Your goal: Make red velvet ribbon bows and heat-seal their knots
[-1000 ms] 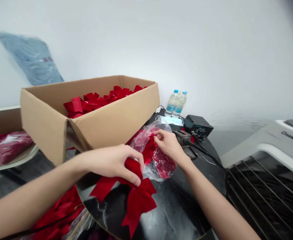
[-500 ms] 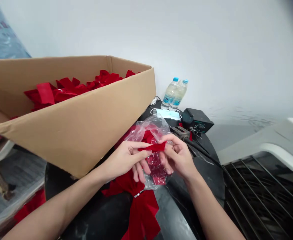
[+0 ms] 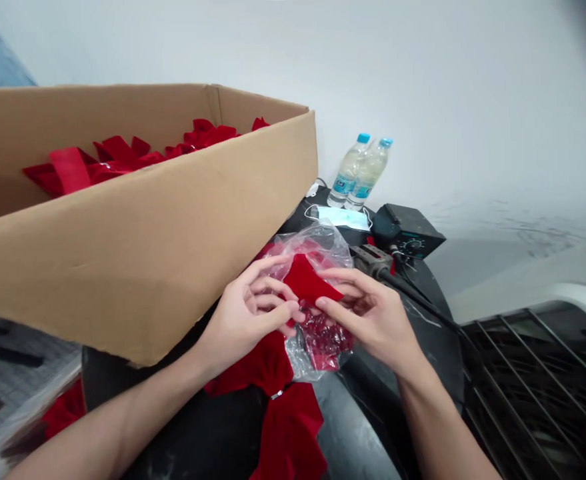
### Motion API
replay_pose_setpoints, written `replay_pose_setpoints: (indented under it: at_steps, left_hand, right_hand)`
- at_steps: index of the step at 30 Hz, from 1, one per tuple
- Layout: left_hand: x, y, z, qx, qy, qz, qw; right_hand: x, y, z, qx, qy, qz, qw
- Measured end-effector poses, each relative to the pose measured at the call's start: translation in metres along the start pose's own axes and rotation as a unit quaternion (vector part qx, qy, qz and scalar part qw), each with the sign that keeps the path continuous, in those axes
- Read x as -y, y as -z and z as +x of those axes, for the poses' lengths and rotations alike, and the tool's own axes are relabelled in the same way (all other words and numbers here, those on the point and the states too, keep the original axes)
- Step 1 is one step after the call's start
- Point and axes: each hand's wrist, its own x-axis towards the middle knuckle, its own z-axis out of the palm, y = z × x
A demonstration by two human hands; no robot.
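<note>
A small piece of red fabric (image 3: pixel 305 279) is spread between the hands, above a clear plastic bag (image 3: pixel 323 333) with red pieces in it. My right hand (image 3: pixel 367 310) pinches the fabric's right part between thumb and fingers. At its lower left edge is my left hand (image 3: pixel 257 310), thumb and fingers close together near the fabric; its exact hold is too small to tell. Below the hands a red velvet bow (image 3: pixel 285 413) with a silver tie at its middle lies on the round black table (image 3: pixel 197 427).
A big cardboard box (image 3: pixel 173 240) of red bows fills the left. Behind the bag are two water bottles (image 3: pixel 357 173), a pale blue face mask (image 3: pixel 343 218), a black control box (image 3: pixel 407 230) and a power strip (image 3: pixel 373 260). A wire rack (image 3: pixel 533 373) stands at right.
The red fabric, a narrow folded strip before, is now opened out wider and upright. My left hand's fingers have curled upward, and the view has shifted slightly.
</note>
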Motion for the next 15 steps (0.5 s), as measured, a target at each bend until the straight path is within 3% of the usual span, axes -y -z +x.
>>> replay_pose_setpoints:
  at_steps: [3,8,11,13,15]
  left_hand:
    - [-0.005,0.004,0.0,0.048,0.071,0.031,0.996]
    - [-0.008,0.008,-0.002,0.151,0.208,0.106,0.96]
    - [-0.004,0.005,-0.003,0.172,0.213,0.094,0.957]
    - [-0.001,0.002,-0.004,0.146,0.185,0.078,0.969]
    - [0.0,0.0,-0.006,0.107,0.141,0.076,0.981]
  right_hand:
    - [-0.004,0.011,0.0,0.038,0.017,-0.089,0.995]
    - [-0.005,0.021,-0.002,0.086,0.098,-0.158,0.979]
    - [-0.005,0.018,-0.005,0.108,0.084,-0.13,0.982]
    - [-0.005,0.014,-0.007,0.114,0.048,-0.095,0.988]
    - [-0.005,0.01,-0.008,0.088,0.059,-0.088,0.99]
